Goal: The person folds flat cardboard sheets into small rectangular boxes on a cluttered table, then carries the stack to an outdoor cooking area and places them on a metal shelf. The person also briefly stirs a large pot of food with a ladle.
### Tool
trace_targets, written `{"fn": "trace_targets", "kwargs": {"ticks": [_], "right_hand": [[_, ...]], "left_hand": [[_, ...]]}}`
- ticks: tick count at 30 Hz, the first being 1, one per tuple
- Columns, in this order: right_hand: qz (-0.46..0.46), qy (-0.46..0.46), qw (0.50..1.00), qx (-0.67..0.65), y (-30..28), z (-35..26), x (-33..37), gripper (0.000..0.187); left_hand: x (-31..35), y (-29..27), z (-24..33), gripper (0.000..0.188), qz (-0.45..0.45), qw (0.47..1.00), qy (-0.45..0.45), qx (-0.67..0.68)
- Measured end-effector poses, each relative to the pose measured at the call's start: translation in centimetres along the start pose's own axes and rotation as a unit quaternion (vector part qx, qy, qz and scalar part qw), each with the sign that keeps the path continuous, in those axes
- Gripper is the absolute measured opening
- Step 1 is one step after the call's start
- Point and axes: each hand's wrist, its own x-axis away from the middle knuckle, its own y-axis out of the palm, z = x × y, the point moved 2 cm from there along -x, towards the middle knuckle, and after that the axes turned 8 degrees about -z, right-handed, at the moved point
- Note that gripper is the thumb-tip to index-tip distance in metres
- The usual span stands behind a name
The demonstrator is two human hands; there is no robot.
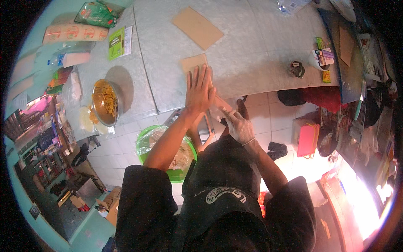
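My left hand [199, 90] lies flat, fingers stretched out, on a small tan board [194, 62] near the table's front edge. Just right of it, my right hand [240, 128] is closed at the edge, its fingers bent and whitish as if dusted or coated. It grips a pale brownish strip [221, 103] that runs up toward the left hand; what it is I cannot make out. Farther back on the table lies a larger tan rectangular board [198, 27]. Below my left forearm stands a green basin [176, 175] holding a pale, dough-like mass [181, 156] partly covered with clear plastic.
A metal bowl [118, 101] of yellow-orange filling sits at the table's left, with plastic bags [88, 117] beside it. Farther left are a green booklet [119, 44] and packages [75, 33]. On the right stand a dark jar [297, 69] and a white cup [317, 61].
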Motion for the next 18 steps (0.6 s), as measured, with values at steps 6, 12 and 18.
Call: {"fn": "trace_targets", "kwargs": {"ticks": [6, 12, 18], "right_hand": [[-0.027, 0.013, 1.000, 0.011, 3.1, -0.7, 0.4, 0.055], [-0.005, -0.003, 1.000, 0.027, 2.8, -0.3, 0.1, 0.056], [-0.036, 0.017, 0.998, 0.043, 2.5, 0.7, 0.1, 0.058]], "left_hand": [[-0.5, -0.3, -1.0, 0.059, 0.002, 1.000, 0.012, 0.009], [-2.0, 0.6, -0.5, 0.060, 0.036, 0.998, -0.047, 0.005], [-2.3, 0.4, -0.3, 0.062, 0.021, 0.999, -0.044, -0.007]]}}
